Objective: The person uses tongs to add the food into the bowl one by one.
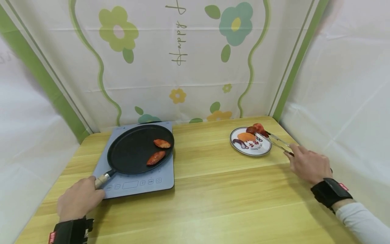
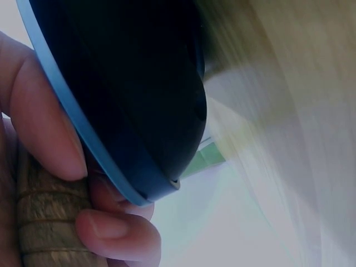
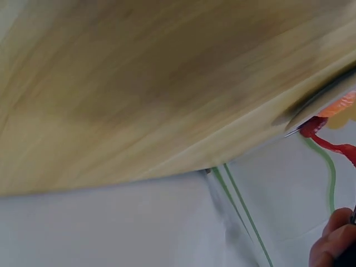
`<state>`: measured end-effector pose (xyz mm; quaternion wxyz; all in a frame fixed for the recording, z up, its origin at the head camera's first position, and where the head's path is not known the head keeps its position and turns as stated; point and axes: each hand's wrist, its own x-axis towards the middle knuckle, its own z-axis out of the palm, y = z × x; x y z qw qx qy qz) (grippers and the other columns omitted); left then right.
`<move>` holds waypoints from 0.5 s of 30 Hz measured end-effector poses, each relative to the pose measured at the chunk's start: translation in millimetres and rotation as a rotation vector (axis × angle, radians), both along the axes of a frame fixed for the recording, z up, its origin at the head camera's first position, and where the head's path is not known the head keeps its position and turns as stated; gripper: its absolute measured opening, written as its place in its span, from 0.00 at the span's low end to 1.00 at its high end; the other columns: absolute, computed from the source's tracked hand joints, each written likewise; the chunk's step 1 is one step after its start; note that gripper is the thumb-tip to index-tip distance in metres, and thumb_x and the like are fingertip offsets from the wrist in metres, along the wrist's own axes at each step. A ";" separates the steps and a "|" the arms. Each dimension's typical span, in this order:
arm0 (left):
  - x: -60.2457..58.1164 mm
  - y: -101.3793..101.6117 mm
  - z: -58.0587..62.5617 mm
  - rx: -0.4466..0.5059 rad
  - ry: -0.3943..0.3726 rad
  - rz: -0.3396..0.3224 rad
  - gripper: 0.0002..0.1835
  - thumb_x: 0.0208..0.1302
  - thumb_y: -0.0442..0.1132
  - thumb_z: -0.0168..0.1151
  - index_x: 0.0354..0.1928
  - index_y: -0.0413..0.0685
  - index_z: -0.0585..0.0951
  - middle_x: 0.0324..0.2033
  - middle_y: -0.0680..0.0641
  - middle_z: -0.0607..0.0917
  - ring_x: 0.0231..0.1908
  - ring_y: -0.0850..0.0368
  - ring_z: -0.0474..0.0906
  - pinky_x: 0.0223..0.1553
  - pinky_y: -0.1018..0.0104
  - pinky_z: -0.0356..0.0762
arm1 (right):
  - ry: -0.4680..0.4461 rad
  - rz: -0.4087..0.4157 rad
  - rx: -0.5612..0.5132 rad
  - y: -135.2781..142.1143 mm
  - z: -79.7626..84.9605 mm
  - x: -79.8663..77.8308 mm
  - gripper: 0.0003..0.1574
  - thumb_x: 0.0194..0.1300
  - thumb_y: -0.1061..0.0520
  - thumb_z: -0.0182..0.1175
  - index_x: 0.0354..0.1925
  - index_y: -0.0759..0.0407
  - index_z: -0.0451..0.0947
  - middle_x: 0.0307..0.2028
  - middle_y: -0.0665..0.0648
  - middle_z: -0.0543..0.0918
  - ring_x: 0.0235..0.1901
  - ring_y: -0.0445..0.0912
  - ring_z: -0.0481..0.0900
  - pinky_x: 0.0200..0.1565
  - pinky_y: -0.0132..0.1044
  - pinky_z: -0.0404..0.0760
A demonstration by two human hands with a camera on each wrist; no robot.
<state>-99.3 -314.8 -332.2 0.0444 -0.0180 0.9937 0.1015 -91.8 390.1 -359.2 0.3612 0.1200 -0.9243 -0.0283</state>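
2 food pieces (image 1: 156, 158) in pan (image 1: 131, 149) — sideways "Happy" (image 1: 179, 44) behind

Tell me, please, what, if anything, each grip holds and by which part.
Left grip: the pan, by its handle. Right grip: the tongs, by their rear part.

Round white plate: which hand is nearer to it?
Right. The right hand is just right of the plate, holding tongs at its edge; the left hand is well off to the plate's left, gripping the wooden pan handle.

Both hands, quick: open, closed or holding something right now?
Left hand: closed, holding the pan handle.
Right hand: closed, holding the tongs.
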 end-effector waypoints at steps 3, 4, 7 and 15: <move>0.4 -0.6 0.2 -0.001 0.000 0.003 0.08 0.50 0.43 0.50 0.26 0.46 0.68 0.20 0.47 0.67 0.20 0.52 0.64 0.19 0.60 0.57 | 0.012 -0.010 -0.048 -5.3 -0.3 0.0 0.21 0.57 0.46 0.60 0.43 0.58 0.73 0.21 0.53 0.74 0.09 0.45 0.60 0.10 0.39 0.52; 0.5 -0.8 0.3 -0.002 0.001 0.002 0.08 0.50 0.43 0.50 0.26 0.46 0.68 0.20 0.47 0.67 0.20 0.52 0.64 0.19 0.60 0.58 | 0.017 -0.012 -0.061 -7.3 -0.6 0.2 0.21 0.56 0.46 0.60 0.43 0.58 0.73 0.23 0.54 0.76 0.09 0.44 0.60 0.10 0.39 0.52; 0.3 -1.1 0.6 -0.006 0.002 0.001 0.08 0.50 0.43 0.50 0.26 0.46 0.68 0.20 0.47 0.67 0.20 0.52 0.64 0.19 0.60 0.58 | 0.014 -0.023 -0.105 -14.4 -2.2 1.8 0.20 0.56 0.45 0.62 0.42 0.57 0.74 0.22 0.56 0.76 0.09 0.43 0.58 0.10 0.39 0.51; 0.2 -0.3 0.5 -0.009 0.000 0.007 0.09 0.50 0.44 0.51 0.26 0.46 0.68 0.21 0.47 0.67 0.20 0.52 0.64 0.19 0.59 0.58 | -0.049 -0.013 -0.214 -27.2 -8.5 6.6 0.20 0.59 0.46 0.62 0.44 0.56 0.77 0.20 0.56 0.76 0.12 0.43 0.62 0.11 0.38 0.55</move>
